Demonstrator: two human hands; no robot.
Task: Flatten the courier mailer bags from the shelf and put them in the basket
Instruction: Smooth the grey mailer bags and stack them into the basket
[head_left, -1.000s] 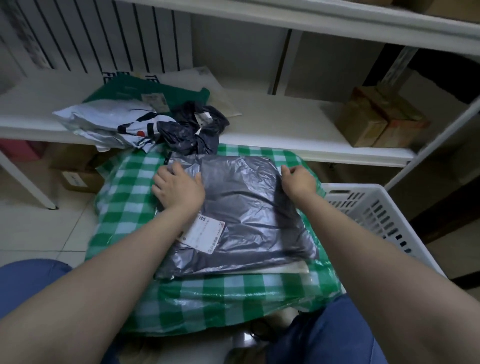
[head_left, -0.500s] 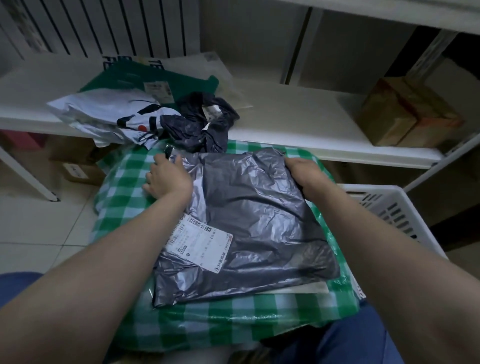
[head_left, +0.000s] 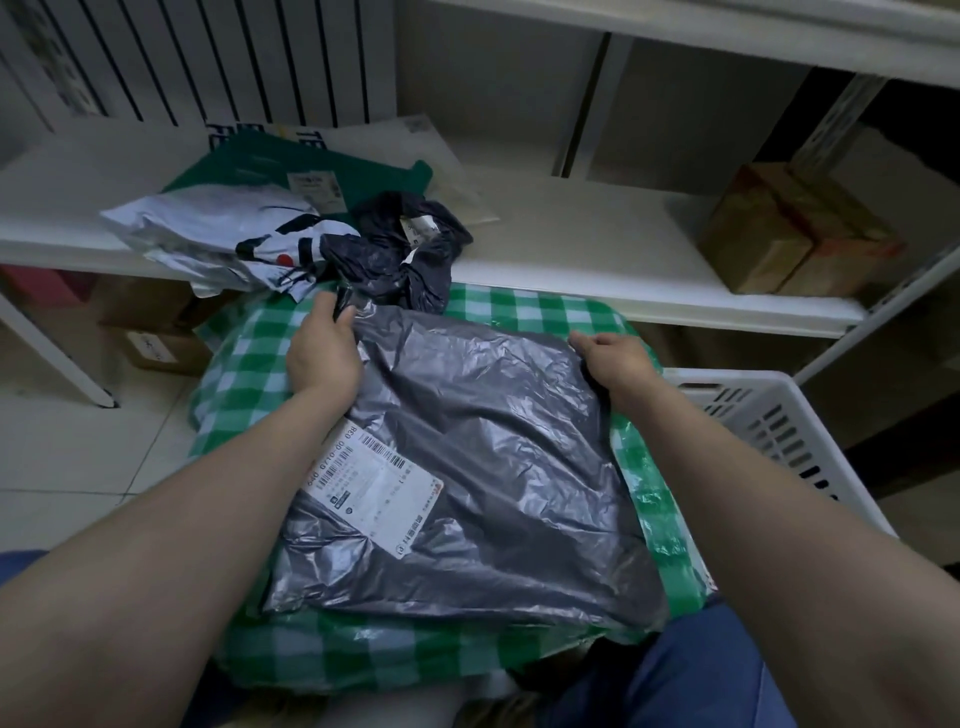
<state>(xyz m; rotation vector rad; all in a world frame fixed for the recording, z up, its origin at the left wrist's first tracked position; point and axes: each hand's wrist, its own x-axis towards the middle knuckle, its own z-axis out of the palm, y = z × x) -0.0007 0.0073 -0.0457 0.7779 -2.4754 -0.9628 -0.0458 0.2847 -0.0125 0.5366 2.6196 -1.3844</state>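
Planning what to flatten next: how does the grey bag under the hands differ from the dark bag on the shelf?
The grey bag lies spread nearly flat on the green checked bundle; the dark bag sits crumpled on the shelf. The left hand and right hand grip the grey bag's far corners; no hand holds the dark bag. The grey bag's label lies open; the dark bag's is half buried in folds. Both are wrinkled plastic.

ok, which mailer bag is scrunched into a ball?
The black mailer at the shelf's front edge, bunched into a wad. The grey mailer lies spread on the checked bundle, the green mailer lies flat, the white mailer is only rumpled.
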